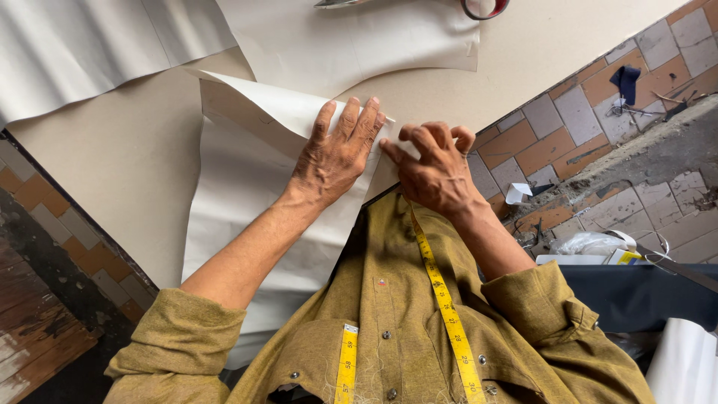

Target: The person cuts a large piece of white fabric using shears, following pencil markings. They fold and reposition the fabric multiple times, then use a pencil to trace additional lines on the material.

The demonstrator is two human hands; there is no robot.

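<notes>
Folding a cut sheet at the table edge, seen from above. The left hand [336, 153] lies flat, fingers extended and slightly spread, pressing down the folded-over flap of the white sheet [239, 187]; it grips nothing. The right hand [437, 172] is half curled, fingertips bent onto the sheet's edge just beside the left hand's fingertips, apparently pinching or creasing it; whether anything is held inside the curl cannot be told. The sheet lies on the beige table [127, 157], its near portion hanging over the edge toward the person, the turned flap at its far end raised slightly off the table on the left. A second white piece [359, 41] lies farther up the table, apart from the fold, with scissors [479, 6] partly in view at the top edge. A yellow tape [441, 292] hangs around the neck over the olive shirt [389, 322].

For a clean fold, judged from this position: keep the flat hand as the anchor so the layers cannot slip, align the edges before pressing, and run the curled fingertips outward along the crease with even pressure. The lifted left part of the flap suggests that the crease is not yet set along its full length
</notes>
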